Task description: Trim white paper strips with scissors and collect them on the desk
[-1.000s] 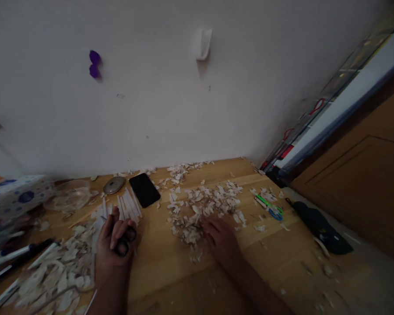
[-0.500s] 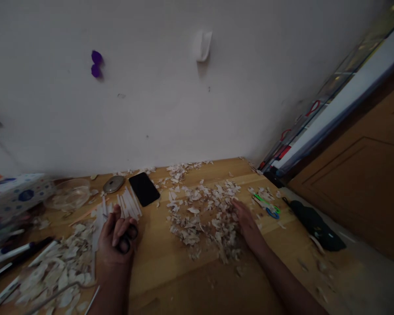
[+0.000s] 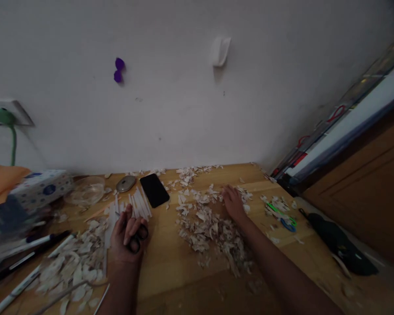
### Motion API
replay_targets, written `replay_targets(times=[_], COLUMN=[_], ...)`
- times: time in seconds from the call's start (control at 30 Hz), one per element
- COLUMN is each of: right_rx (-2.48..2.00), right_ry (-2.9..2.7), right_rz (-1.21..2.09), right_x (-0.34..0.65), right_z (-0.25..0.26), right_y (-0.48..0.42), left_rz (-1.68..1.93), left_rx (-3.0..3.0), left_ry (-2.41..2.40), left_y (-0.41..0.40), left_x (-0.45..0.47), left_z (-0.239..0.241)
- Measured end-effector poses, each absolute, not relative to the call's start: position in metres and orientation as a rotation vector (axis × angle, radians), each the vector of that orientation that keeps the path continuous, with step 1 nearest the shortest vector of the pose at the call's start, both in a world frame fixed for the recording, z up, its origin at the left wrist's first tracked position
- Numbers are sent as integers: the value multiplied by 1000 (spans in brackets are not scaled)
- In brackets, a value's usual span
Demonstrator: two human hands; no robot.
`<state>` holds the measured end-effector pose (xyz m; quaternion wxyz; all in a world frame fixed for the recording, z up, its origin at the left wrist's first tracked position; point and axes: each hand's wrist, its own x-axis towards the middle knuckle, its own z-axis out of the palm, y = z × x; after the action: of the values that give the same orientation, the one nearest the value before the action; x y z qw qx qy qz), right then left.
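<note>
Palm up on the left of the wooden table, my left hand (image 3: pixel 127 236) is closed around scissors with black handle loops (image 3: pixel 138 239). A little of the blade shows beyond the fingers. My right hand (image 3: pixel 233 202) rests palm down at the far side of a loose pile of pale, papery flakes (image 3: pixel 213 227). Its fingers are extended and touch the flakes; the fingertips are partly hidden. Left of my left hand lies a second heap of larger whitish flakes (image 3: pixel 75 262).
A black phone (image 3: pixel 154 190), an oval grey object (image 3: pixel 125 183) and white strips (image 3: pixel 141 203) lie behind my left hand. A clear plastic dish (image 3: pixel 87 191), a dotted box (image 3: pixel 44 188) and pens (image 3: pixel 22 284) are at left. Green-and-blue scissors (image 3: pixel 287 223) and a dark pouch (image 3: pixel 338 245) lie right.
My right hand has moved from the pile's right side to its far side. Flakes there have shifted nearer. The view has turned left; my left hand still holds the scissors.
</note>
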<state>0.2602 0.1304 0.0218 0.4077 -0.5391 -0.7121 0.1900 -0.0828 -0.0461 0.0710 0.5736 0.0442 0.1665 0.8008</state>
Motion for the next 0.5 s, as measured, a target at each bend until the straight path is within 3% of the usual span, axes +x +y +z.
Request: replay_targets(times=[0.1,0.27,0.5], right_rx=[-1315,-963,-1538], right_ry=[-1885,-2134,-1714], right_rz=[608,1139,429], right_x=[257,248,243], right_z=[18,32,22], right_y=[148,133,178], left_rz=[1868,1852,1848], left_rx=[110,99,23], left_ry=[375,380,431], left_y=[-45,-44,-45], left_x=[-84,-83,-80], left_z=[66,66,75])
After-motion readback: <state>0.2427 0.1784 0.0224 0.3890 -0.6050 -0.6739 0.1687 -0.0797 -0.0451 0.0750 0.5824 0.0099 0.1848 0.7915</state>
